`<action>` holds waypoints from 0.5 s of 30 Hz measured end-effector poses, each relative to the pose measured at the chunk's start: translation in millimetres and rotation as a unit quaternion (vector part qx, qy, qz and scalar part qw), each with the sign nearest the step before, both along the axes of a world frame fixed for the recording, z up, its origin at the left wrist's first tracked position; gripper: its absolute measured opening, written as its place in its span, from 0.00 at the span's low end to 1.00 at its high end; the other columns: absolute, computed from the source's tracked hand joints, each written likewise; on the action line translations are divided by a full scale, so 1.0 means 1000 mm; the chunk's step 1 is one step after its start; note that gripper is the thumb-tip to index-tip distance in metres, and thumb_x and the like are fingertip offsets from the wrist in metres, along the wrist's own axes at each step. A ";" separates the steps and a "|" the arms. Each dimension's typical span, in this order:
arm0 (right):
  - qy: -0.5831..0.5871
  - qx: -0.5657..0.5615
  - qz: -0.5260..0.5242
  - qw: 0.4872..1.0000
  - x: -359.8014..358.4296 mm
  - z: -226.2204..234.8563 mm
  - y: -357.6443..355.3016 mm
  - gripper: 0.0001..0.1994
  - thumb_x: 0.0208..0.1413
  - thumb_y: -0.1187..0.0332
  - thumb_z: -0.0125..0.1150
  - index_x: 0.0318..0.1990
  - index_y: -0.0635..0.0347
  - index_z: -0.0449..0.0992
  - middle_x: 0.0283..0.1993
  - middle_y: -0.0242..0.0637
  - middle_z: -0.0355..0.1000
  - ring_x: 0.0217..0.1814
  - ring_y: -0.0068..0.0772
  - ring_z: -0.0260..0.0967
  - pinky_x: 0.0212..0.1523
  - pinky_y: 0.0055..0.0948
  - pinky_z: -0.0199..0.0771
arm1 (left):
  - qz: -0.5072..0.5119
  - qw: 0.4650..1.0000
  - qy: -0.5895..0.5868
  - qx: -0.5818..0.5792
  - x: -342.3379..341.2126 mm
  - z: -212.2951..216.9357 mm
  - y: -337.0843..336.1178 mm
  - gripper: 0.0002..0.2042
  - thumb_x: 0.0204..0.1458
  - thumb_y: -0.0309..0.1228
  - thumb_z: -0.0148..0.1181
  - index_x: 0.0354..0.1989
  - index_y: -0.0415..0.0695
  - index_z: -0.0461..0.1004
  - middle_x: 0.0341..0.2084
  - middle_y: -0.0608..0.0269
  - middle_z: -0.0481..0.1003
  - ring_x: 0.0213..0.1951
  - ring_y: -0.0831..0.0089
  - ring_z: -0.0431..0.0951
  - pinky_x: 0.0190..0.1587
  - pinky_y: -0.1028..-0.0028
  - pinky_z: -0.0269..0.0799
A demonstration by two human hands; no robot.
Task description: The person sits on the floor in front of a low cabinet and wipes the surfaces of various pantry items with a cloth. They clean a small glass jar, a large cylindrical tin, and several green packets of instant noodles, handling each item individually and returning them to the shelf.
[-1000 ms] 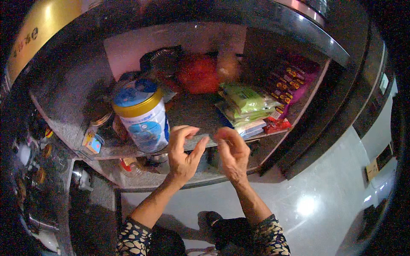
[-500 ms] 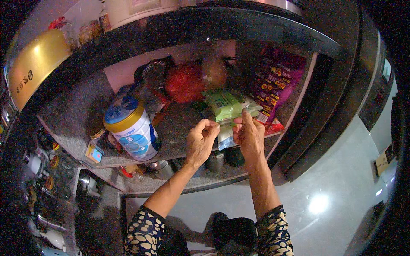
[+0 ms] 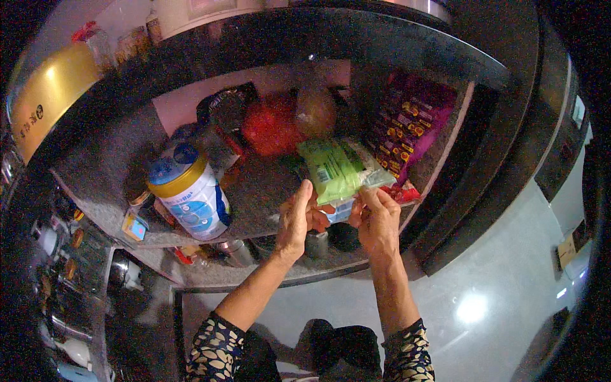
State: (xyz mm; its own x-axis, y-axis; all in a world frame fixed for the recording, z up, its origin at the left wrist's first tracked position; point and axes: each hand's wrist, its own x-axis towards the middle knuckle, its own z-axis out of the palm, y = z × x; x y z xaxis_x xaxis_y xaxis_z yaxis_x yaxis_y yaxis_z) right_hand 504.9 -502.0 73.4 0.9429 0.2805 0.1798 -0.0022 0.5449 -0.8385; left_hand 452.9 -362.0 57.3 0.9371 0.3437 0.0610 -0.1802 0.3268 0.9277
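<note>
A green plastic packet (image 3: 331, 170) with a pale, clear end is at the front of the cabinet shelf, tilted. My right hand (image 3: 379, 219) pinches the clear end between thumb and fingers. Close by the packet's lower left corner, my left hand (image 3: 298, 219) has its thumb raised and apart from the fingers, which reach toward the packet's underside; whether they touch it is hard to see. Under the green packet lies a pale blue and white packet (image 3: 340, 210), partly covered. A purple printed bag (image 3: 410, 127) stands behind to the right, with a red packet (image 3: 405, 192) below it.
On the shelf's left stands a white and blue can (image 3: 197, 200) with a gold rim. Red (image 3: 272, 124) and brown bundles (image 3: 316, 113) sit at the back. Metal containers (image 3: 237, 253) stand on a lower shelf. A dark counter edge (image 3: 273, 41) overhangs the cabinet.
My left hand has opened from a pinch at the packet's near edge, its thumb now raised. My right hand has shifted slightly and keeps its pinch. The green packet shows more of its face.
</note>
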 end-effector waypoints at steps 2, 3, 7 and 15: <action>-0.002 -0.009 0.000 1.000 -0.012 -0.002 -0.006 0.12 0.57 0.66 0.52 0.23 0.61 0.70 0.18 0.31 0.66 0.16 0.20 0.58 0.18 0.21 0.57 | -0.018 0.998 0.001 -0.059 -0.001 0.002 -0.006 0.26 0.52 0.55 0.48 0.41 0.41 0.70 0.26 0.60 0.76 0.22 0.74 0.75 0.22 0.76 0.71; -0.002 -0.013 0.001 1.000 -0.018 -0.004 -0.010 0.12 0.58 0.66 0.52 0.23 0.61 0.70 0.18 0.31 0.66 0.17 0.20 0.58 0.18 0.21 0.57 | -0.027 0.996 0.002 -0.089 -0.002 0.004 -0.009 0.26 0.52 0.55 0.49 0.42 0.41 0.70 0.27 0.60 0.76 0.23 0.73 0.76 0.23 0.75 0.72; -0.027 -0.032 0.010 0.999 -0.042 -0.022 -0.022 0.13 0.58 0.65 0.52 0.25 0.63 0.71 0.19 0.32 0.67 0.17 0.20 0.59 0.18 0.20 0.58 | -0.072 0.973 -0.038 -0.218 -0.011 0.008 -0.018 0.23 0.49 0.48 0.58 0.45 0.42 0.70 0.36 0.61 0.75 0.36 0.69 0.77 0.39 0.69 0.74; -0.034 -0.106 0.098 0.989 -0.085 -0.044 -0.056 0.12 0.59 0.68 0.49 0.28 0.68 0.72 0.23 0.37 0.71 0.21 0.23 0.65 0.24 0.23 0.67 | -0.124 0.946 0.003 -0.298 -0.038 -0.015 -0.023 0.17 0.50 0.31 0.59 0.48 0.43 0.68 0.40 0.63 0.73 0.40 0.71 0.76 0.42 0.68 0.74</action>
State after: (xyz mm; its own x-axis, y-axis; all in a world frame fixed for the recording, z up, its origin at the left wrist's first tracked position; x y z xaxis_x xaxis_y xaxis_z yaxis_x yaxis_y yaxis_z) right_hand 419.5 -558.3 29.7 0.8545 0.4949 0.1580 -0.0301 0.3509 -0.9359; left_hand 414.9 -385.2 42.7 0.9932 0.0847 -0.0804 -0.0244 0.8240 0.5661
